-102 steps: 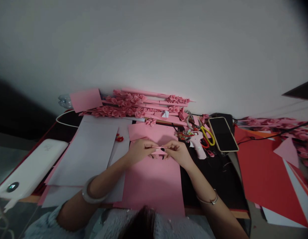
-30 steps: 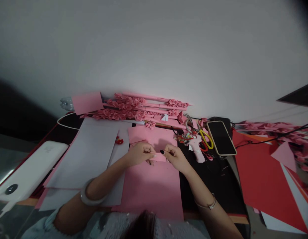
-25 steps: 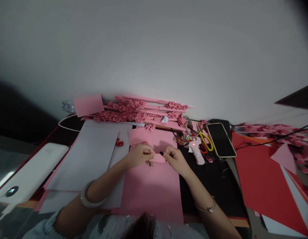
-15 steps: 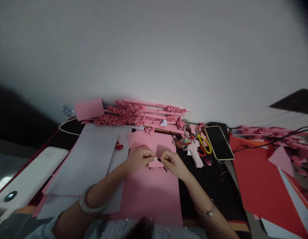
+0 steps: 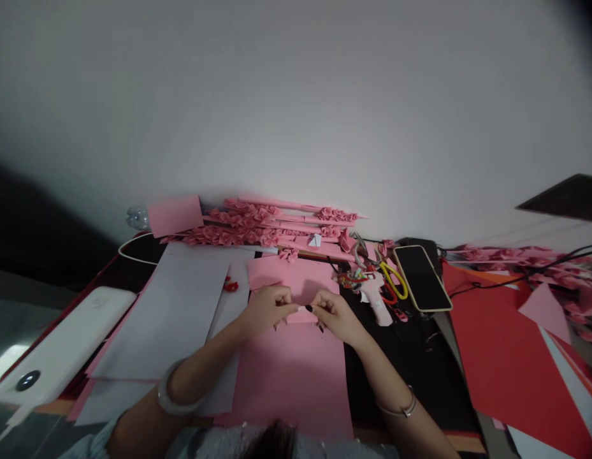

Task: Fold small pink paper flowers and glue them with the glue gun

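My left hand (image 5: 266,308) and my right hand (image 5: 338,317) meet over the middle of the desk, fingertips almost touching. Both pinch a small folded piece of pink paper (image 5: 301,313) between thumbs and fingers. They hover just above a large pink sheet (image 5: 290,376) that lies in front of me. A pale bangle sits on my left wrist and a thin bracelet on my right.
Grey sheets (image 5: 176,319) lie to the left, beside a white device (image 5: 61,347). Pink paper flower stems (image 5: 267,223) line the wall. A pink glue gun (image 5: 375,293), yellow-handled scissors (image 5: 394,279) and a phone (image 5: 420,277) are to the right, then red paper (image 5: 506,350).
My hands have drawn closer together on the pink piece, which was a thin strip stretched between them earlier. The view has tilted slightly, so the desk sits lower.
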`<action>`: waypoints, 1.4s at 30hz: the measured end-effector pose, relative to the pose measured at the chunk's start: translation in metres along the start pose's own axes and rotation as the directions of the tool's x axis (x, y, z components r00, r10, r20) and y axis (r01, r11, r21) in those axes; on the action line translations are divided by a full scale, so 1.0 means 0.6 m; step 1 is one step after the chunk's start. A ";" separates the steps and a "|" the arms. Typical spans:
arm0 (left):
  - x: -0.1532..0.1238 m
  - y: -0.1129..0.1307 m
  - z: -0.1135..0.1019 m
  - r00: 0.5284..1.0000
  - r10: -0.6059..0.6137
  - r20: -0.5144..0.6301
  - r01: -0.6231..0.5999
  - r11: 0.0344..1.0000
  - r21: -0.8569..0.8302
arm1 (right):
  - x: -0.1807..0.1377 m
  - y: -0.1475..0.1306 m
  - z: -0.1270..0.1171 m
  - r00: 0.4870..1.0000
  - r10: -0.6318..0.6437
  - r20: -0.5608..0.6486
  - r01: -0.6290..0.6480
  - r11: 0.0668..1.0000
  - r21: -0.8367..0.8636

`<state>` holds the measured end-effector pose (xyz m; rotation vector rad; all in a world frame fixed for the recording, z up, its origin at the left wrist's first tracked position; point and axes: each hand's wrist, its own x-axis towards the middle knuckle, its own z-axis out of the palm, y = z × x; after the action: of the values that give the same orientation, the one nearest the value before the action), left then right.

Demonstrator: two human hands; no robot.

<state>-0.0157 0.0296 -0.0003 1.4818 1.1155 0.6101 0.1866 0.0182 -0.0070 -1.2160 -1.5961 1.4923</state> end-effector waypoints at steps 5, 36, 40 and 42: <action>0.003 -0.007 -0.001 1.000 0.006 0.003 -0.005 0.999 -0.047 | 0.005 0.001 -0.008 0.999 0.032 -0.033 -0.029 0.997 0.076; 0.019 -0.035 0.008 0.998 0.055 0.020 -0.055 0.998 0.015 | 0.020 0.012 -0.011 1.000 -0.019 -0.006 0.019 0.964 0.266; 0.025 -0.031 0.006 0.998 0.053 0.037 -0.052 0.998 -0.033 | 0.023 0.012 -0.012 1.000 -0.013 -0.009 0.015 0.957 0.289; 0.028 -0.025 0.002 0.997 0.062 0.046 -0.060 0.997 -0.044 | 0.024 0.009 -0.011 1.000 -0.009 -0.006 0.010 0.956 0.293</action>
<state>-0.0122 0.0427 -0.0181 1.4908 1.0180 0.6341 0.1885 0.0337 -0.0134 -1.0406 -1.3170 1.6500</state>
